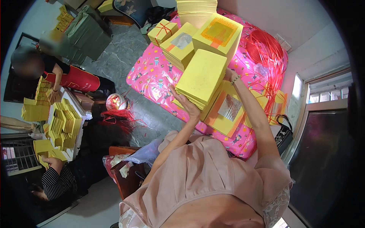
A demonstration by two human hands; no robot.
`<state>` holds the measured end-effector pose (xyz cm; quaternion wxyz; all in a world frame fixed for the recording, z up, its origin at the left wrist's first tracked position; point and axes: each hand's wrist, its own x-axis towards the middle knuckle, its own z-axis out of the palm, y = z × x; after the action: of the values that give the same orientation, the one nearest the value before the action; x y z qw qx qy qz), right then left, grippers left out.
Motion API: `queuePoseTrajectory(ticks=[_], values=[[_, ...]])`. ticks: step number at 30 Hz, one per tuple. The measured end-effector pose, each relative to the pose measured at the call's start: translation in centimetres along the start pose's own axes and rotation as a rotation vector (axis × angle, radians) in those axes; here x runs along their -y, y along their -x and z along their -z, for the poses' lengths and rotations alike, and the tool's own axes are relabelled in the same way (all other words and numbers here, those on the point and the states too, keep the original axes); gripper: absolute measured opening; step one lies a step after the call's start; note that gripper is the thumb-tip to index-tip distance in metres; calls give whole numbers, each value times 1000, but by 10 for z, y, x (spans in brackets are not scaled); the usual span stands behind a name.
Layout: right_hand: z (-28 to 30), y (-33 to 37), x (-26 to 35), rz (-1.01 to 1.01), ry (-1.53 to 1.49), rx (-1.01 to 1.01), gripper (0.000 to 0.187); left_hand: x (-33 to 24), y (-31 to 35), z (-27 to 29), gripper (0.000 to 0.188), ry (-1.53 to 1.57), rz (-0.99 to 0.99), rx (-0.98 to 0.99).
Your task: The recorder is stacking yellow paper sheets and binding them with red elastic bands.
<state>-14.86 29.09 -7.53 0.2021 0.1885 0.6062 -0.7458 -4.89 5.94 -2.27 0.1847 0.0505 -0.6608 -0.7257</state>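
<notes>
In front of me a thick stack of plain yellow paper (201, 78) sits between my two hands, at the near side of the table. My left hand (186, 104) lies along the left side of the stack, fingers stretched and pressed to the sheet edges. On the right side my right hand (229, 76), with a bracelet at the wrist, holds the stack; its fingertips are hidden behind the paper. Partly under and beside this stack lies another yellow stack (225, 108) with a silver foil rectangle and orange bands.
A pink patterned cover (150, 72) spreads over the table. Behind are foil-marked yellow stacks (218, 32) and a small bundle tied with red string (162, 32). Red strands (272, 64) lie at right. Two people work at a side table (78, 133) with yellow paper.
</notes>
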Motion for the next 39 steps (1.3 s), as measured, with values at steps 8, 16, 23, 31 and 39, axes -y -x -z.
queuePoseTrajectory(ticks=[8,16,23,31,39], values=[[23,8,20,84,75,141,58,7,9,3,81,49,-17,26],[3,14,31,57,67,58,57,-5,-7,5,84,-27,-172,33],[-17,30,36,42,36,-61,56,-4,-9,-1,89,-55,-215,21],[-18,31,50,14,-21,32,57,0,0,-1,89,-25,-148,31],[-22,32,64,9,-78,132,58,-3,3,-3,93,36,-111,50]])
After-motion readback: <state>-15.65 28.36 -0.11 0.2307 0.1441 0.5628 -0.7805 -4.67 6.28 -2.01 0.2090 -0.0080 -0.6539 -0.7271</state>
